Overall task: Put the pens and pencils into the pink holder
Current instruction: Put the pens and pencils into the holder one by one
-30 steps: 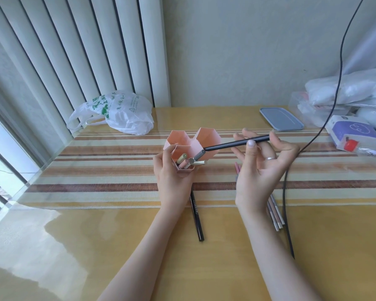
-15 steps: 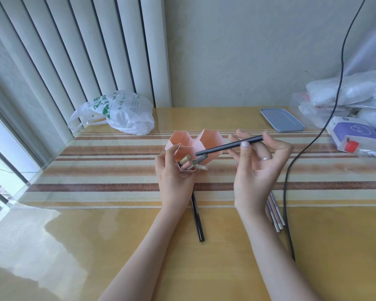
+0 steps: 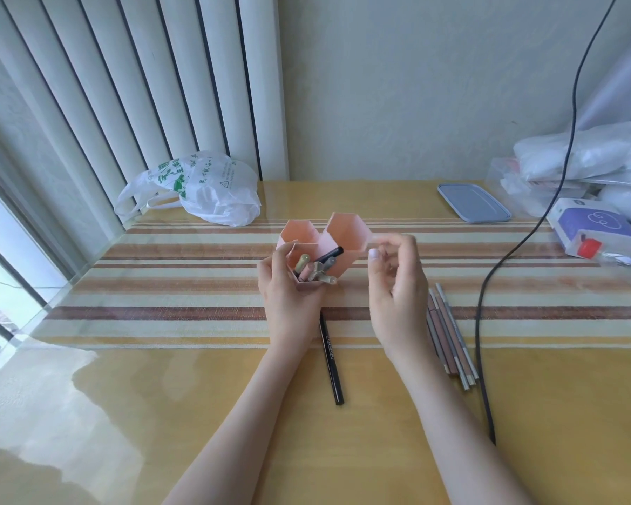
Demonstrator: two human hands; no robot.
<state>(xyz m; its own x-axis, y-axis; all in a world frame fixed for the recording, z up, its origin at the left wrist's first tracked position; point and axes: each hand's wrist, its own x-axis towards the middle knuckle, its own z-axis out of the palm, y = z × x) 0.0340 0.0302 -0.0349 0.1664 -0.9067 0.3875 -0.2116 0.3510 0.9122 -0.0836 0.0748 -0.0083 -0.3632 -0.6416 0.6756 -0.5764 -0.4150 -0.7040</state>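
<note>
The left hand [image 3: 288, 297] clasps the pink hexagonal-celled plastic holder [image 3: 328, 246] at its near cell, steadying it for loading — several pens and a slim black pen [image 3: 329, 254] already lean inside. The right hand [image 3: 394, 286] hovers beside the rim, fingers loosely curled and empty. A long black pencil [image 3: 330, 359] and a bundle of thin grey and brown pencils [image 3: 450, 333] await on the glossy yellow table [image 3: 197, 413].

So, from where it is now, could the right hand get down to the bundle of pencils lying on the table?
Probably yes. The right hand is empty and raised, and the bundle of pencils lies just to its right with nothing on top. The black cable runs beside it but doesn't cross.
</note>
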